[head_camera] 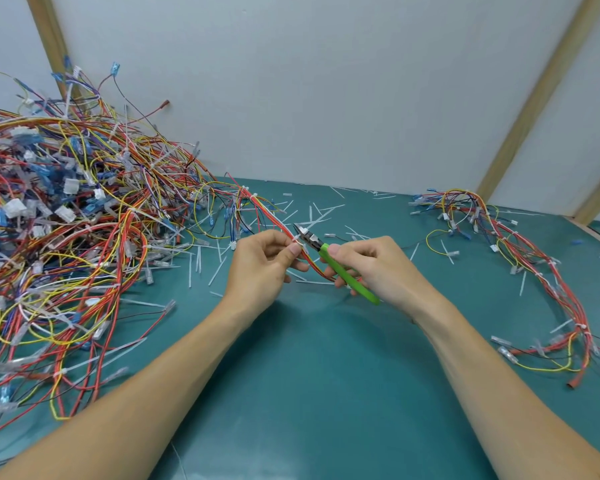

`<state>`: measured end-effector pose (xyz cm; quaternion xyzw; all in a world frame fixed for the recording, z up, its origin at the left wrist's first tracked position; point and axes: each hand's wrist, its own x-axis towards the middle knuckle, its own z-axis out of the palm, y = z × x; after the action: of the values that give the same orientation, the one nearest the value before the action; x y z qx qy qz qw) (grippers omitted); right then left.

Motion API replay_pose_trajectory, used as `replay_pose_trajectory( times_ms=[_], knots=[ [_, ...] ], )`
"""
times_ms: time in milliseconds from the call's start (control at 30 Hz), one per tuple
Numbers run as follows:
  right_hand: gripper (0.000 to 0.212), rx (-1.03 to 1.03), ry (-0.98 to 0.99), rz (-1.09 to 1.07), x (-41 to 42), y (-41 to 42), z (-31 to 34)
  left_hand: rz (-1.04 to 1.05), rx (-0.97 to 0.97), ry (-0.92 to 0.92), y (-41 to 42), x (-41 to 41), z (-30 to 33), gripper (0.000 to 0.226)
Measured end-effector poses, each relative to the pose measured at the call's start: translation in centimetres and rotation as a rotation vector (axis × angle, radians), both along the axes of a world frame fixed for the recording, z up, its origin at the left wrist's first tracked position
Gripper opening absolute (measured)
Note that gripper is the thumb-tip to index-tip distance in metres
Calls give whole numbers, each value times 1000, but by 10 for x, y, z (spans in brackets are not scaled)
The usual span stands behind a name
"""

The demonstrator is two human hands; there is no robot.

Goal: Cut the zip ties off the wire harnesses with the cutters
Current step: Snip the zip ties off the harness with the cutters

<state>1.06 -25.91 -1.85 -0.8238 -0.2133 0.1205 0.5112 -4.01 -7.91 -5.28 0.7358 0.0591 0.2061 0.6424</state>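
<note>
Green-handled cutters (329, 259) sit gripped in the right hand (371, 268), jaws at a white zip tie (296, 240). Left hand (260, 265) pinches that red wire bundle (274, 220) above the teal table (309, 375).

Two bare forearms reach in from the bottom edge, with no sleeves on either. The left hand (262, 268) and right hand (374, 268) wear no gloves, rings or watch.

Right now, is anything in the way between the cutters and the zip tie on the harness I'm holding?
Nothing visible. The cutters tip already sits at the white zip tie, which the left hand pinches with the wire harness; the right hand grips the green handles.
</note>
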Motion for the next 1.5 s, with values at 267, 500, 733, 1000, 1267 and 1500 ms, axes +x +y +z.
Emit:
replay_pose_trajectory(
  times_ms=[267,500,733,1000,1267,1500],
  knots=[
    [25,5,-14,5,1,0,-2,-4,-63,5,1,1,0,9],
    [26,3,-58,0,2,1,-6,4,-107,68,2,1,-1,13],
    [29,-3,-103,-7,3,1,-8,3,-167,52,0,0,0,10],
    [32,-32,-108,-7,3,1,-8,17,-132,56,1,2,-3,13],
    [27,-3,-66,5,6,0,-10,11,-108,52,0,3,-6,17],
    [29,-5,-68,9,8,0,-11,10,-108,47,0,2,-5,18]
  ],
)
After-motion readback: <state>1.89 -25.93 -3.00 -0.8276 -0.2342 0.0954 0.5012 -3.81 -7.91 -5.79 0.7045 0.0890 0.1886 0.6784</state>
